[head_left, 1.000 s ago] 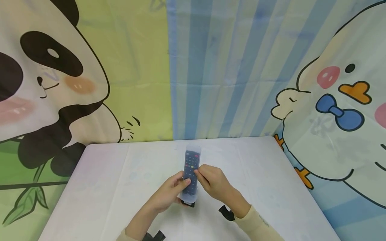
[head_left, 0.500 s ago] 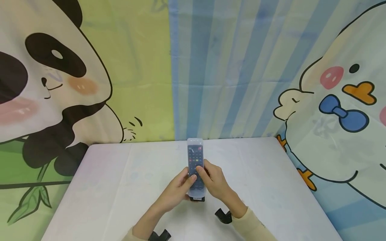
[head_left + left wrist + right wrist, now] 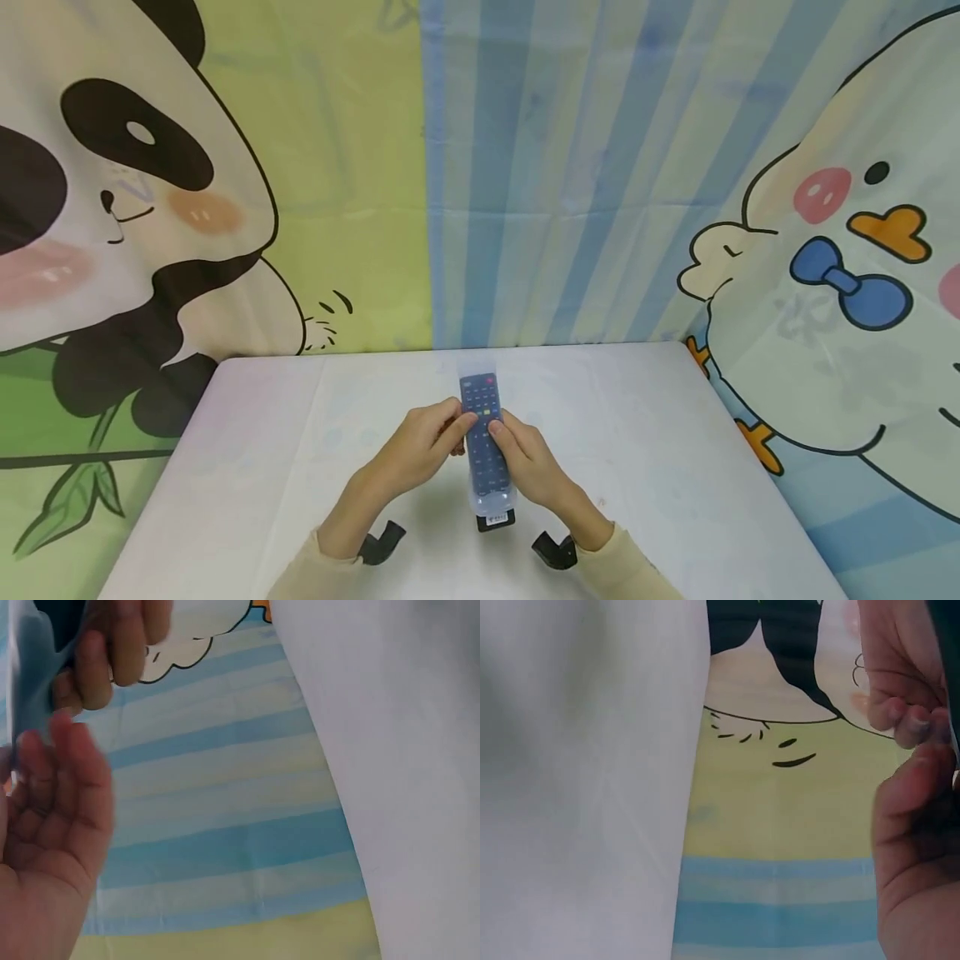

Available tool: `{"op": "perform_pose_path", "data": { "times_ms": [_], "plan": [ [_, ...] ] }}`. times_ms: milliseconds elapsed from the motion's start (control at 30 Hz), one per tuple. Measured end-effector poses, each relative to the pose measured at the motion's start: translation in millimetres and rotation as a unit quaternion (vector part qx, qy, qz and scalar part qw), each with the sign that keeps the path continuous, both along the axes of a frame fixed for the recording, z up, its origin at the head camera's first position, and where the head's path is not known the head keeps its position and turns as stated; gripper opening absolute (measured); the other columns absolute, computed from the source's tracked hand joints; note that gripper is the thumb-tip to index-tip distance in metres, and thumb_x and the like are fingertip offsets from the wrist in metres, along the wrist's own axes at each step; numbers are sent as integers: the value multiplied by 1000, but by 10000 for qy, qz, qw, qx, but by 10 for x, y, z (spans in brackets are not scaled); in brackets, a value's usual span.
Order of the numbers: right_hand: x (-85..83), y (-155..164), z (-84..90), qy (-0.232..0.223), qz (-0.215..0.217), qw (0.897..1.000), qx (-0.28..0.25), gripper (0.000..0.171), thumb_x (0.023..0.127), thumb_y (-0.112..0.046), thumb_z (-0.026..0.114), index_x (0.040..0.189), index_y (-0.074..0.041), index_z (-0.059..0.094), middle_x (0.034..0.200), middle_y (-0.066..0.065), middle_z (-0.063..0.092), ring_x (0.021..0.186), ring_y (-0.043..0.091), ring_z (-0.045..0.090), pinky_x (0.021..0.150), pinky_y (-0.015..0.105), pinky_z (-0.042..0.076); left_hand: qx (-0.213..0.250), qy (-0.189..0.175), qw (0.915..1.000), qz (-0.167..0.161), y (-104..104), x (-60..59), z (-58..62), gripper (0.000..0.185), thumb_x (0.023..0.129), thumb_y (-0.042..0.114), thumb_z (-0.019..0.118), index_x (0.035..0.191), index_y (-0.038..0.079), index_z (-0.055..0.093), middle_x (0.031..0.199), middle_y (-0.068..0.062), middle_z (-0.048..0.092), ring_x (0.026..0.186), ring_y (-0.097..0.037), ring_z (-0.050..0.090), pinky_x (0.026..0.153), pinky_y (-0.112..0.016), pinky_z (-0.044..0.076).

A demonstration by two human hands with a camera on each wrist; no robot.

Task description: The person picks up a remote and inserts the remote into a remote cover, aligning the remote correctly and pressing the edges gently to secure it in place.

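A dark remote control (image 3: pixel 489 462) with rows of small buttons sits in a translucent plastic sleeve (image 3: pixel 491 503), held up over the table. Its black near end (image 3: pixel 496 521), bearing a white label, sticks out of the sleeve. My left hand (image 3: pixel 422 443) pinches the left edge about midway up, thumb on the face and fingers behind. On the other side my right hand (image 3: pixel 537 462) grips the right edge a little lower, its thumb on the buttons. In the left wrist view, part of the pale sleeve (image 3: pixel 34 675) shows between both hands.
A white-covered table (image 3: pixel 330 433) lies beneath the hands. Behind it hangs a printed curtain (image 3: pixel 517 167) with a panda at left and a white bird at right. Black wrist straps (image 3: pixel 555 551) show at both wrists.
The left hand has shifted up along the remote control's edge. The right thumb has gone from the edge onto the face. The remote control's near end has come toward me.
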State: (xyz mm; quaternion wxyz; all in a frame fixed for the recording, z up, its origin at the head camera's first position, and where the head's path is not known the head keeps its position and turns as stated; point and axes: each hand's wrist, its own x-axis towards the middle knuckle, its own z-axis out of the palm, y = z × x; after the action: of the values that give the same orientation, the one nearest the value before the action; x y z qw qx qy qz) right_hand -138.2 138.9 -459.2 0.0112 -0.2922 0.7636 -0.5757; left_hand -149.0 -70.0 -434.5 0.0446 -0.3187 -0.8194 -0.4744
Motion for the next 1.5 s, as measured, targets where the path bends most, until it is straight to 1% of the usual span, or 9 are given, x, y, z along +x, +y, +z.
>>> {"op": "perform_pose_path", "data": {
  "times_ms": [367, 600, 767, 967, 1033, 1133, 1267, 1367, 1500],
  "plan": [
    [76, -58, -35, -1044, -796, 9912, -185, 31, 110, -29, 40, 123, -7, 58, 77, 6, 58, 61, 17, 59, 50, 34, 52, 652, -53, 9943, -839, 52, -161, -292, 34, 107, 14, 50, 73, 18, 52, 61, 12, 53, 51, -11, 52, 45, -22, 40],
    [84, -77, 21, -1383, -992, 9842, -480, 31, 110, -29, 43, 109, -3, 60, 68, 4, 53, 51, 14, 53, 44, 28, 45, 845, -18, 9916, -983, 78, -81, -266, 35, 106, 5, 48, 72, 16, 51, 57, 10, 50, 50, 0, 44, 42, -21, 37],
    [60, -107, 60, -1510, -996, 9811, -682, 35, 109, -32, 45, 96, -1, 56, 63, 3, 51, 47, 12, 50, 41, 25, 41, 785, -340, 9909, -1041, 82, 4, -223, 37, 107, 5, 44, 72, 12, 49, 56, 8, 49, 49, -1, 43, 42, -22, 38],
    [14, -107, 66, -1488, -946, 9818, -708, 35, 108, -30, 46, 91, -1, 53, 63, 3, 50, 48, 13, 50, 42, 25, 42, 287, -576, 9934, -949, 78, 100, -176, 39, 109, 11, 41, 71, 14, 47, 57, 14, 43, 48, 1, 38, 42, -20, 34],
    [3, -89, 60, -1336, -911, 9858, -460, 33, 109, -30, 46, 93, -2, 54, 64, 3, 50, 49, 13, 51, 42, 26, 42, -24, -422, 9957, -829, 81, 109, -172, 37, 109, 12, 40, 73, 13, 47, 58, 12, 39, 49, 1, 34, 43, -20, 31],
    [-18, -41, 61, -860, -871, 9924, 160, 26, 109, -28, 44, 99, -7, 56, 67, 0, 53, 52, 13, 53, 44, 29, 45, -567, 15, 9967, -582, 98, 106, -171, 31, 110, 14, 41, 87, 9, 60, 67, 8, 56, 58, 1, 42, 49, -18, 38],
    [-29, 11, 66, -597, -711, 9933, 689, 22, 110, -25, 42, 114, -8, 55, 74, 0, 61, 57, 13, 59, 48, 32, 50, -984, 334, 9940, -337, 136, 110, -161, 28, 109, 15, 40, 94, 9, 63, 72, 7, 60, 61, -1, 47, 52, -19, 42],
    [-25, 24, 47, -710, -591, 9933, 692, 23, 110, -25, 42, 120, -7, 53, 80, 2, 66, 60, 14, 62, 50, 34, 52, -1288, 341, 9909, -213, 160, 130, -129, 26, 107, 14, 42, 85, 13, 55, 61, 11, 39, 53, -1, 39, 46, -20, 35],
    [-23, 21, -7, -741, -600, 9937, 595, 24, 108, -30, 48, 117, -10, 57, 83, 1, 68, 60, 15, 64, 50, 34, 53, -1724, 637, 9829, -74, 176, 156, -123, 22, 100, 13, 48, 79, 15, 50, 59, 11, 35, 50, 0, 34, 44, -18, 30]
  ]
}}
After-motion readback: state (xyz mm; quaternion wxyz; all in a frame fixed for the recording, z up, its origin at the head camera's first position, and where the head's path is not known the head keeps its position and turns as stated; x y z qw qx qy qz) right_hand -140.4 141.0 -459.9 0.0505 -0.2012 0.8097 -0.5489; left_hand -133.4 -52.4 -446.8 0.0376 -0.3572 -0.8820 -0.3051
